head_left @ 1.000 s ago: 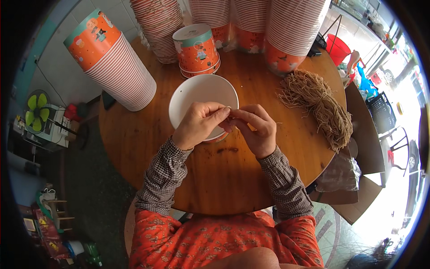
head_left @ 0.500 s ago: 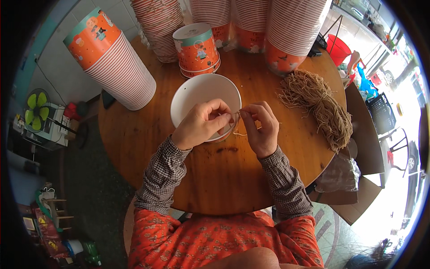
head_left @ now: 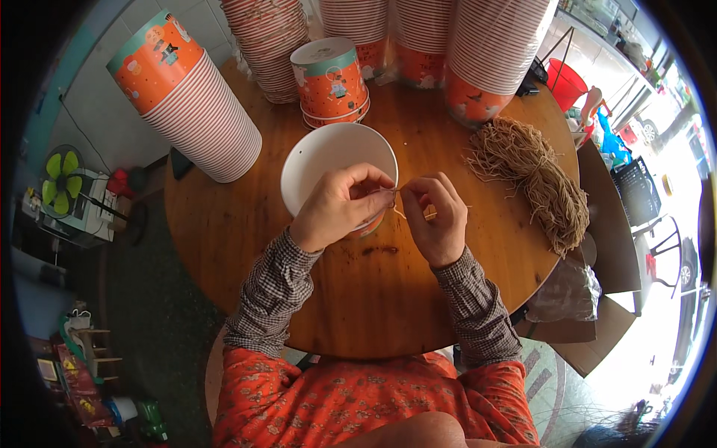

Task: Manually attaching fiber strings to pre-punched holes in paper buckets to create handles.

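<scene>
A paper bucket [head_left: 340, 153], white inside, stands upright on the wooden table in front of me, a small hole near its rim on the left. At its right front side my left hand [head_left: 343, 205] pinches a thin tan cord [head_left: 400, 215]. My right hand [head_left: 437, 213] pinches the same cord just to the right, fingertips almost touching the left ones. A loose bit of cord hangs below the fingers. My hands hide the bucket's near right rim, so I cannot tell how the cord meets it.
A bundle of tan cords [head_left: 534, 179] lies on the right. Nested orange-and-white buckets [head_left: 205, 119] lean at the left; an upturned orange bucket [head_left: 332, 82] and more tall stacks [head_left: 489, 56] stand at the back. An open cardboard box [head_left: 609, 216] sits beyond the table's right edge.
The bucket has shifted slightly left. My fingertips have drawn a little closer together on the cord, and the loop between them looks smaller.
</scene>
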`<state>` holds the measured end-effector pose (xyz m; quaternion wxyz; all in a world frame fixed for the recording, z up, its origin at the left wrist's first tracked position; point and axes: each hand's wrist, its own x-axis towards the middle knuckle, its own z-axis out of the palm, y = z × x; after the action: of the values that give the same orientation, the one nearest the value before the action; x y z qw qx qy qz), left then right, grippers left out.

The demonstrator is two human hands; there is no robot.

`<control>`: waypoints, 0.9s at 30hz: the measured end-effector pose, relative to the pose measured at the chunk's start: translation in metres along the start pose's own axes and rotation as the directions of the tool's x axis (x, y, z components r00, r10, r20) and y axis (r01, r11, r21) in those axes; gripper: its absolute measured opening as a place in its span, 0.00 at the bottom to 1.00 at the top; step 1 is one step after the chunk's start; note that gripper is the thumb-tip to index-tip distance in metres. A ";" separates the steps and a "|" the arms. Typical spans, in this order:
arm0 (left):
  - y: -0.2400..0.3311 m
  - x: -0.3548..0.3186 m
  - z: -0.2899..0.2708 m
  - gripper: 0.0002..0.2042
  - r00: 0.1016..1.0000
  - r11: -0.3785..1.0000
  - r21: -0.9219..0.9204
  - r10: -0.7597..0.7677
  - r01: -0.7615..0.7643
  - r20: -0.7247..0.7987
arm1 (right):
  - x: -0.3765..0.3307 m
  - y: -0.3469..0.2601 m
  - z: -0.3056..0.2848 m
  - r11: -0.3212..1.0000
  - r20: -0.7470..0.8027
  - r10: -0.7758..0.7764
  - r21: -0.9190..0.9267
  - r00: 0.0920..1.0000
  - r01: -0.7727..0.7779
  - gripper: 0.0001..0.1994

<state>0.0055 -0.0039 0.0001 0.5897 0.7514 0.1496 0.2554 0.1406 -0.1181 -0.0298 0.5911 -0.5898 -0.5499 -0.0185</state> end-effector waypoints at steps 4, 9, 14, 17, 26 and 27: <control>0.003 -0.002 0.004 0.06 0.998 0.990 0.136 -0.035 0.027 0.053 | 0.000 -0.005 -0.001 1.000 -0.008 0.003 0.015 1.000 -0.002 0.05; 0.004 -0.001 0.003 0.05 0.998 0.991 0.129 0.022 -0.028 0.053 | 0.001 -0.005 -0.003 0.999 -0.047 -0.011 0.032 0.999 0.013 0.04; 0.001 0.001 0.002 0.06 0.998 0.991 0.124 0.045 -0.048 0.032 | 0.000 -0.003 -0.005 0.997 -0.012 0.040 0.061 0.999 -0.039 0.02; -0.006 0.001 0.002 0.07 0.986 0.966 0.201 0.166 -0.163 0.005 | -0.001 -0.001 -0.004 0.993 -0.024 0.093 0.072 0.995 -0.091 0.02; 0.000 0.001 -0.003 0.05 0.999 0.999 0.044 -0.031 0.031 -0.007 | 0.002 -0.001 -0.003 0.990 -0.058 0.123 0.074 0.991 -0.118 0.03; -0.002 0.001 -0.003 0.05 0.999 0.999 0.044 -0.031 0.031 -0.008 | 0.003 -0.002 -0.006 0.995 0.003 0.090 0.050 0.996 -0.090 0.04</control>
<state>0.0049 -0.0008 -0.0010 0.5762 0.7609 0.1690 0.2457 0.1446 -0.1207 -0.0248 0.6056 -0.5990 -0.5234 0.0220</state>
